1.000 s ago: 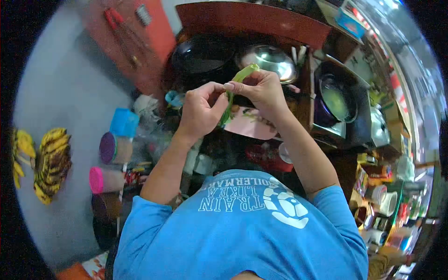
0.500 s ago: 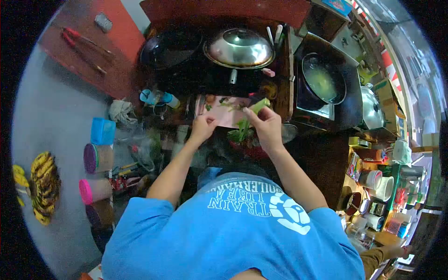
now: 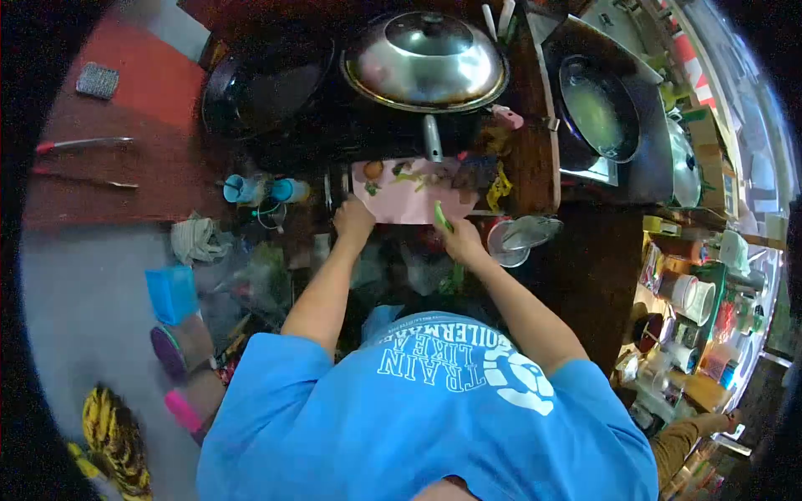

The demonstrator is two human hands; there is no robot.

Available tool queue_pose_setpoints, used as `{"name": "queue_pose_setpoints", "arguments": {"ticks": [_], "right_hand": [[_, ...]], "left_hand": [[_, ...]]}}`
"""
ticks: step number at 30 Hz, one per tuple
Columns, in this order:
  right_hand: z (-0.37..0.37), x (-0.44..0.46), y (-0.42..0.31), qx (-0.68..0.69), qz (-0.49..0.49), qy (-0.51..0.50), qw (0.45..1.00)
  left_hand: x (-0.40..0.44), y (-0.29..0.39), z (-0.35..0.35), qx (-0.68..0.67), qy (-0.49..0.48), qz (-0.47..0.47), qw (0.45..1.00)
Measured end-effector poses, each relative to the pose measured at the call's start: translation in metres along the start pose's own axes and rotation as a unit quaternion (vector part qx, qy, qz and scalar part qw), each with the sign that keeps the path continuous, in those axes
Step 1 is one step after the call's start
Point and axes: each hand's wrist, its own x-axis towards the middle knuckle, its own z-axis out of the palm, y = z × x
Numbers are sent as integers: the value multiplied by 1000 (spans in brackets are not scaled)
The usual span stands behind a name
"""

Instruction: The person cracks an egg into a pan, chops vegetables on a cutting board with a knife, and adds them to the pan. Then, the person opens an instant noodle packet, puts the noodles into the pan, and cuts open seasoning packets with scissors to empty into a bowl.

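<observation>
The pink cutting board lies before me with a round brown item and scattered green and dark scraps along its far side. At its near left corner is my left hand, fingers curled closed against the board's edge; what they grip, if anything, is hidden. My right hand is closed round a slim green stalk, which points up over the board's near edge. Below, leafy greens show dimly in the shadow.
A lidded wok stands behind the board, its handle towards me. To its left is a dark pan; at right, a wok holding yellowish liquid. Blue bottles, tongs and bananas are at left. Another person's sleeve shows lower right.
My view has shifted. My right hand has come down from above the board to its near edge. My left hand has moved to the board's left corner. The leafy greens now appear lower.
</observation>
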Motion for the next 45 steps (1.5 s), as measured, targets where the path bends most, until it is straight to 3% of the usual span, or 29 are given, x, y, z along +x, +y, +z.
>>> {"name": "queue_pose_setpoints", "arguments": {"ticks": [1,4,6,8,10,12,16,19,21,22,24,27,29,34,36,37,38,40,42,43,44,45], "right_hand": [[24,14,7,-15,-86,31,996],[68,48,24,44,-99,46,993],[99,77,50,-194,-205,49,958],[87,81,22,37,-102,35,993],[85,79,11,45,-75,34,996],[90,84,13,20,-111,63,992],[90,79,14,36,-56,43,997],[95,78,20,22,-67,85,994],[94,77,20,23,-162,143,976],[93,78,18,23,-161,144,976],[96,76,14,93,-36,72,992],[95,74,4,22,-52,85,995],[103,72,6,32,-45,112,992],[92,54,13,29,-49,174,983],[80,32,13,47,7,151,987],[70,19,10,46,10,153,987],[58,4,5,48,37,127,990],[47,-23,11,48,67,106,991],[40,-54,28,69,104,66,990],[46,-69,45,47,88,81,992],[41,-83,52,45,90,84,991],[36,-96,57,53,129,51,989]], "left_hand": [[-3,-11,-5,10,-26,7,1000],[-36,-15,-49,-52,-26,26,998],[-45,-48,-31,-62,-39,6,997],[-63,-64,-27,-111,19,93,989],[-72,-66,-29,-61,-37,88,994],[-74,-71,-13,-152,22,215,964],[-64,-43,-19,-166,-41,191,967],[-60,-30,-32,-90,-101,224,965],[-60,-28,-34,-39,-133,229,963],[-59,-33,-23,-21,-120,242,963],[-56,-39,-6,0,-114,261,959],[-46,-39,20,9,-109,264,958],[-41,-42,37,-7,-8,323,946],[-44,-52,14,65,-71,314,944],[-32,-61,29,-140,-13,317,938],[-17,-60,41,-42,16,344,938],[3,-59,55,-42,15,345,937],[40,-48,81,71,89,528,841],[44,-14,57,58,-49,396,915],[50,-10,56,83,-61,413,905],[47,6,43,115,-107,345,926],[52,-2,55,28,-31,419,907]]}}
